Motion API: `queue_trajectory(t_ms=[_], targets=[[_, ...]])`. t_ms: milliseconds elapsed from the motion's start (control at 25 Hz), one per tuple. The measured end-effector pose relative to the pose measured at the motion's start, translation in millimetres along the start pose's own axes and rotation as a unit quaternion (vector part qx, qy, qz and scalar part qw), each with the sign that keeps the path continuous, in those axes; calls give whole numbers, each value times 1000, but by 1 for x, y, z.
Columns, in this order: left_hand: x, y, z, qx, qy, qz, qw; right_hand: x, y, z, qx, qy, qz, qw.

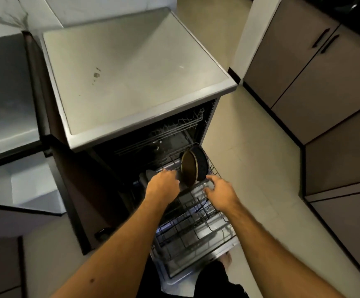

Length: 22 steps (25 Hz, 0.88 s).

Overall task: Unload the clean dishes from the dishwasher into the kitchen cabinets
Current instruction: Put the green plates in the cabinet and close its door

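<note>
dishwasher [136, 82] open, lower rack [196, 229] pulled out | two plates [189, 168] upright on edge at rack's back | left hand [163, 182] on grey dish beside plates, grip unclear | right hand [219, 191] spread over rack, holding nothing

A home kitchen, seen from above at an open dishwasher.

A freestanding dishwasher [131, 82] with a flat grey top stands with its door down and its wire rack [196, 222] pulled out, a round pan [201, 164] and a plate [189, 168] standing on edge in it. Taupe cabinets [303, 67] with dark bar handles [325, 39] line the right side, a pale countertop [5, 87] lies to the left, and the floor [250, 158] is light tile.
</note>
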<state>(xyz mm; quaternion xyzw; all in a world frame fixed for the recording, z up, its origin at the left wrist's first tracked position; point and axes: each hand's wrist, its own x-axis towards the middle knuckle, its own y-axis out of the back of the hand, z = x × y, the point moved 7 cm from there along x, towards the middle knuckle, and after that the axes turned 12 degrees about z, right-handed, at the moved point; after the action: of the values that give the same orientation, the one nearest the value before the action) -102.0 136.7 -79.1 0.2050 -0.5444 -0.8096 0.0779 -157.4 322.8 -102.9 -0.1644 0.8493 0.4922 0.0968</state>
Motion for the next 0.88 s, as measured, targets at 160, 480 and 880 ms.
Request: queue_trajectory(t_ms=[160, 480, 880], targets=[[35, -50, 6, -82, 85, -35, 992, 43, -24, 39, 46, -65, -13, 997], [133, -183, 8, -259, 235, -84, 933, 161, -129, 125, 233, -228, 35, 945], [237, -320, 6, -266, 289, -65, 917, 270, -261, 178, 638, -548, -40, 540]])
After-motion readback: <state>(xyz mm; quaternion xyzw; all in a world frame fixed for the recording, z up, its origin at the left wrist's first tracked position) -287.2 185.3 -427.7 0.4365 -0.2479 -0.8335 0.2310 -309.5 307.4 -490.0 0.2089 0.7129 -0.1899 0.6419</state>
